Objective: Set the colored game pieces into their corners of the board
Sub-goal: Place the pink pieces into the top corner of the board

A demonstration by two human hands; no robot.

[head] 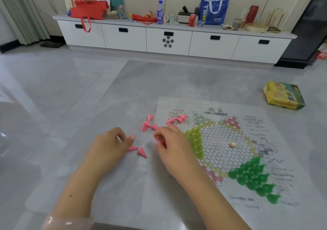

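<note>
A grey marble-patterned desk [123,91] fills the near part of the head view, with a long white cabinet [168,40] against the far wall carrying a red bag [88,10], a blue bottle [160,13] and a blue shopping bag [213,11]. On the desk's right side lies a paper game board [230,141] printed with a star of hexagonal cells, and a yellow-green box [283,96] sits beyond it at far right. Light green pieces [195,141] stand packed in the board's left corner; dark green pieces [254,178] fill its near corner. A small pale die [232,144] rests near the board's centre. Loose pink pieces [150,125] lie scattered on the desk just left of the board, some on its far-left margin, and two more [139,151] lie on their sides between the hands. The left hand [109,146] hovers low over the desk, fingers curled, its fingertips close to one of the fallen pink pieces; whether it grips anything cannot be told. The right hand [169,144] has its fingers curled around several pink pieces, beside the light green corner.
</note>
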